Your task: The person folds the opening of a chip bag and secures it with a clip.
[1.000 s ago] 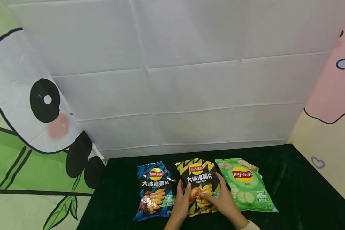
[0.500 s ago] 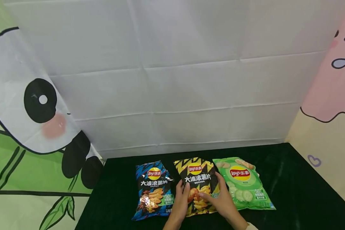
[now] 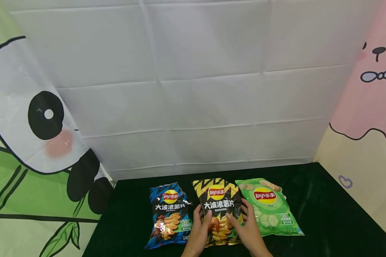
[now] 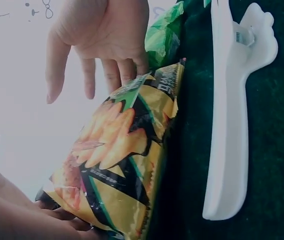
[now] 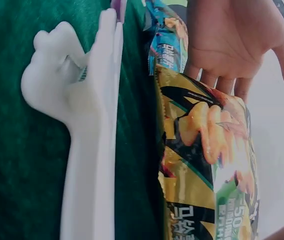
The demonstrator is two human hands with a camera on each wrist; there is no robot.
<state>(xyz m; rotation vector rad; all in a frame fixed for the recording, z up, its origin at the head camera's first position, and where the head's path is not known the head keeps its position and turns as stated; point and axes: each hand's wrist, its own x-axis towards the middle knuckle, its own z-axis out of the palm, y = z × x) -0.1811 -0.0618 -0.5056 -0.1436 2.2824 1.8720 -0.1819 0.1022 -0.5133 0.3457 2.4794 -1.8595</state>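
Note:
A black and yellow bag of potato chips [image 3: 217,205] lies between my two hands on the dark green cloth. In the head view, my left hand [image 3: 197,230] is at its left edge and my right hand [image 3: 248,230] at its right, thumbs overlapping the front. Both wrist views show the thumbs held off the bag, the fingers fairly straight against its sides. Fingertips of the right hand are hidden behind the bag in the left wrist view. Left of it lies a blue chip bag [image 3: 169,217], and right of it a green chip bag [image 3: 270,208].
Nearer the body, a white curved plastic object with a lobed end [image 4: 229,130] rests on the green cloth [image 3: 128,210]. A white sheet [image 3: 206,107] hangs behind the table, with a panda print [image 3: 58,121] to the left and a pink print [image 3: 366,100] to the right.
The hands have shifted slightly on the black and yellow bag; its lower end sits a little nearer the body and the bag looks straighter. The whole view has also shifted slightly.

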